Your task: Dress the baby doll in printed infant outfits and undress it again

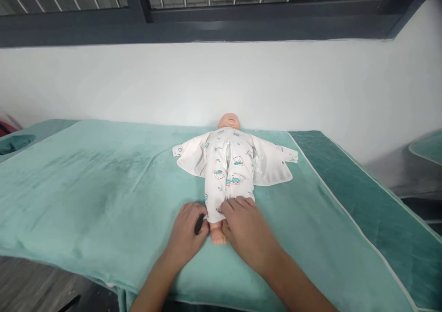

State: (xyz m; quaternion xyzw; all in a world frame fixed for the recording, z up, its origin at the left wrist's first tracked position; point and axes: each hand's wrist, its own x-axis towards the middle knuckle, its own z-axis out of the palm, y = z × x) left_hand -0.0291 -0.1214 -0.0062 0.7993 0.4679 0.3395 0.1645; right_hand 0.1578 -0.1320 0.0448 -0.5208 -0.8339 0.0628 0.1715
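Observation:
A baby doll (229, 120) lies on its back, its head toward the wall. It wears white printed pants (218, 178) with teal and pink figures. Under it a white baby jacket (271, 160) is spread open, both sleeves stretched to the sides. My left hand (188, 229) pinches the outer edge of the pant cuff on the left leg in view. At the inner edge of that same cuff, my right hand (248, 229) has its fingers closed on the fabric. One bare doll foot (218, 234) sticks out below the cuff. The other foot is hidden behind my right hand.
A light green cover (103, 201) lies over the bed, with a darker green strip (373, 210) at the right. Behind stands a white wall (138, 82) under a dark window frame (241, 24). A face-hole opening (15, 144) shows at the far left.

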